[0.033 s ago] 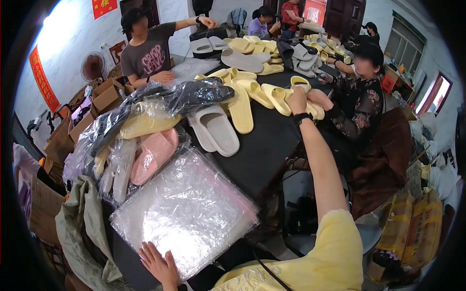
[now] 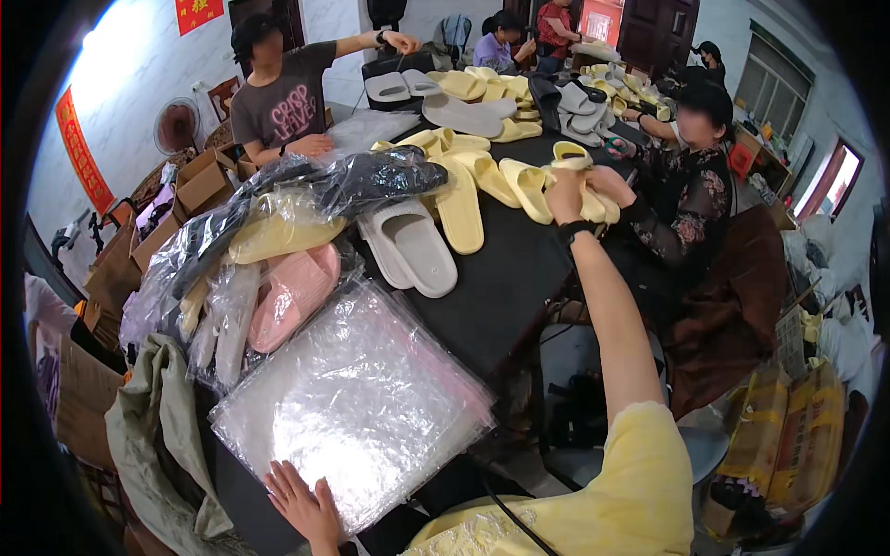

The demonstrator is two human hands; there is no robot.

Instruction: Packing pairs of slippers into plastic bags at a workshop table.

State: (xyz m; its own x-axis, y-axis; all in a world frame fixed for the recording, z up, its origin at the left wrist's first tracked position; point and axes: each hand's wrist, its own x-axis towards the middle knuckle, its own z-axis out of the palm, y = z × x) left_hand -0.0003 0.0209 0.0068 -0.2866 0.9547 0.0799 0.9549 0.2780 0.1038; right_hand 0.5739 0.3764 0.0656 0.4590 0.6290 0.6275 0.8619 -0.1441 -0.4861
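My left hand lies with fingers spread on the near edge of a stack of clear plastic bags. My right arm reaches far across the table, and my right hand is closed around a pale yellow slipper. Beside it, a co-worker's hand is at the yellow slippers too. Just left of my right hand rests another yellow slipper. Nearer to me are a grey pair of slippers and a long yellow slipper.
Bagged slippers, with a pink slipper among them, are heaped on the black table at left. More slippers cover its far part. Co-workers stand or sit around it. A chair is below my right arm; taped cartons stand at right.
My right hand and the yellow slipper in it have shifted very slightly toward me. My left hand stays in place on the bags.
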